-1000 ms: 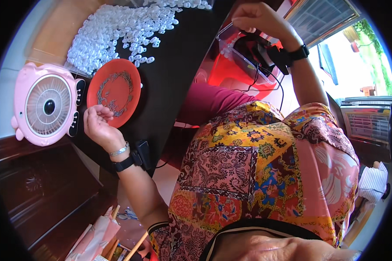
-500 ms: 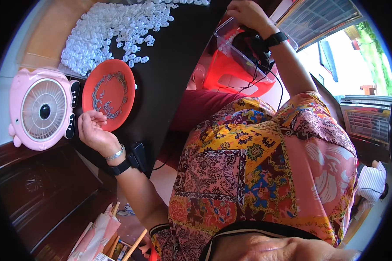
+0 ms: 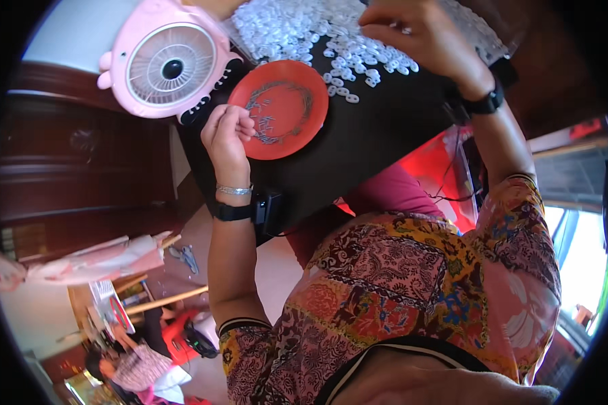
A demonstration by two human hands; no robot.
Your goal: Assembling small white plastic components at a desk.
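Your right hand has swung over the white pieces toward the table's far edge, your left hand curls at the red plate's left rim, grips unclear, ample pieces and grey pins loose, amount done not visible.

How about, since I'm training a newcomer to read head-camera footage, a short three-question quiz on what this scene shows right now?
1. Multiple choice: in the picture, on which side of the orange-red plate does the pink fan stand? A) right B) left C) directly below
2. True or false: the plate holds nothing.
3. Fill in: the person's ____ hand is at the plate's rim, while the other is by the heap of small white plastic pieces.

Key:
1. B
2. False: small grey pins lie in it.
3. Left: the left hand is at the rim, the right hand by the heap.
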